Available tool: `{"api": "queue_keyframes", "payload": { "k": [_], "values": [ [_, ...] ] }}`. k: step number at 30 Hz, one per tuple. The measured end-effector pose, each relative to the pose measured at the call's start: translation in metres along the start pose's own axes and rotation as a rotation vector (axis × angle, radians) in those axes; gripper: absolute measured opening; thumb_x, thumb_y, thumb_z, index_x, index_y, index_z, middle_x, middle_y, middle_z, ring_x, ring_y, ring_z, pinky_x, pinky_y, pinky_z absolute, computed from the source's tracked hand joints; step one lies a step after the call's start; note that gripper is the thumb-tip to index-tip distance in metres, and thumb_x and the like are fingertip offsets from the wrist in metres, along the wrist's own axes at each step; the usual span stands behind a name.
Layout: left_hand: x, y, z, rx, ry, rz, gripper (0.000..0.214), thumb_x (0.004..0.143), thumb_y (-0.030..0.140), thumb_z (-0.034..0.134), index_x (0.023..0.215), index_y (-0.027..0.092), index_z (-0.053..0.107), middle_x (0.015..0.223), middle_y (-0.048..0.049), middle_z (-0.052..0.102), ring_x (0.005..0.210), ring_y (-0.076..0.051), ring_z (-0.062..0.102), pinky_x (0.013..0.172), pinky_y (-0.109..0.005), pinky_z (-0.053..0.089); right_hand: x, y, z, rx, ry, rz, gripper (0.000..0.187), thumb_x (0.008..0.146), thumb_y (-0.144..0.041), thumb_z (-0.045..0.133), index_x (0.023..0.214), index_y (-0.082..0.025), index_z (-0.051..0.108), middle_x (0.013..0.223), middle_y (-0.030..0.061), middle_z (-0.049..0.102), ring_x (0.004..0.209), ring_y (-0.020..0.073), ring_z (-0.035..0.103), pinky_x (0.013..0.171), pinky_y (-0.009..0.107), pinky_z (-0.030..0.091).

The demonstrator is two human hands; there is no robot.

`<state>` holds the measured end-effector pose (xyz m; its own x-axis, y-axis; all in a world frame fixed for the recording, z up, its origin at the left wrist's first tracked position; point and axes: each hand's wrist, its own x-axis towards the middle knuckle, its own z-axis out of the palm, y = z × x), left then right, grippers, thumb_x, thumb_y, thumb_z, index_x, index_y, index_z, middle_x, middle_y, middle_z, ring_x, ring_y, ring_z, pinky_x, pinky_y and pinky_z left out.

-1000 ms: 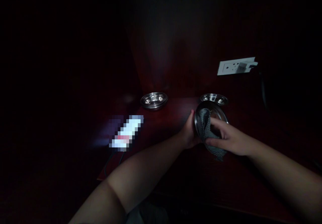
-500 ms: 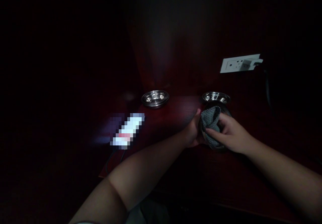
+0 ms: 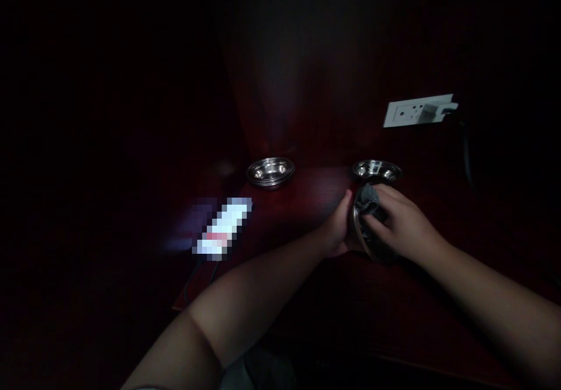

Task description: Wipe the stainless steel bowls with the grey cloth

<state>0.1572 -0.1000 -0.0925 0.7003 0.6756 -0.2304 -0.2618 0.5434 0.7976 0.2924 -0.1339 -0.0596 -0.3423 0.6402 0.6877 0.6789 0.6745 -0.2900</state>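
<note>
My left hand grips a shiny metal bowl by its left side, with the bowl tipped on edge so that its rim shows. Bunched in my right hand is a grey cloth, pressed against the inside of the bowl. The fingers of my right hand are closed round the cloth and partly hidden by it. Much of the bowl lies in shadow behind my right hand. Just beyond it, a second metal bowl stands upright on the dark red table.
A small stack of metal bowls stands at the back left of the table. Nearer, a bright, pixelated phone-like screen has a thin cable by it. A white wall socket holds a plug with a hanging cord.
The cloth is now more bunched, and my right hand has turned over it, uncovering the bowl's left rim. My left hand has hardly moved.
</note>
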Motion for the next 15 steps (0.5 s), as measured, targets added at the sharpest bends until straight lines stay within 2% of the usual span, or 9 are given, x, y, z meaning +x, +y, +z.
{"api": "queue_keyframes", "payload": {
  "k": [5, 9, 15],
  "values": [
    [0.0041, -0.0025, -0.0058, 0.009, 0.007, 0.0, 0.083, 0.086, 0.075, 0.016, 0.12, 0.015, 0.063, 0.106, -0.0154, 0.07, 0.101, -0.03, 0.064, 0.095, -0.054, 0.045, -0.0022, 0.008, 0.0027, -0.079, -0.066, 0.04, 0.014, 0.082, -0.019, 0.052, 0.094, -0.018, 0.059, 0.102, 0.0134, 0.064, 0.098, 0.0294, 0.059, 0.088, 0.048, 0.049],
    [0.0059, -0.0044, -0.0095, -0.004, -0.028, 0.024, 0.083, 0.085, 0.076, 0.018, 0.122, 0.016, 0.062, 0.105, -0.0151, 0.07, 0.098, -0.029, 0.065, 0.094, -0.055, 0.045, -0.0025, 0.0101, 0.0027, -0.083, -0.095, 0.068, 0.014, 0.081, -0.019, 0.052, 0.093, -0.02, 0.058, 0.099, 0.0119, 0.063, 0.096, 0.0288, 0.059, 0.087, 0.048, 0.05],
    [0.0048, -0.0036, -0.0078, -0.001, 0.003, 0.021, 0.083, 0.086, 0.076, 0.017, 0.123, 0.016, 0.062, 0.107, -0.0152, 0.07, 0.096, -0.029, 0.065, 0.094, -0.056, 0.044, -0.0028, 0.0112, 0.0031, -0.101, -0.122, 0.074, 0.012, 0.081, -0.018, 0.053, 0.092, -0.019, 0.056, 0.099, 0.012, 0.061, 0.095, 0.0282, 0.058, 0.087, 0.045, 0.05]
  ]
}}
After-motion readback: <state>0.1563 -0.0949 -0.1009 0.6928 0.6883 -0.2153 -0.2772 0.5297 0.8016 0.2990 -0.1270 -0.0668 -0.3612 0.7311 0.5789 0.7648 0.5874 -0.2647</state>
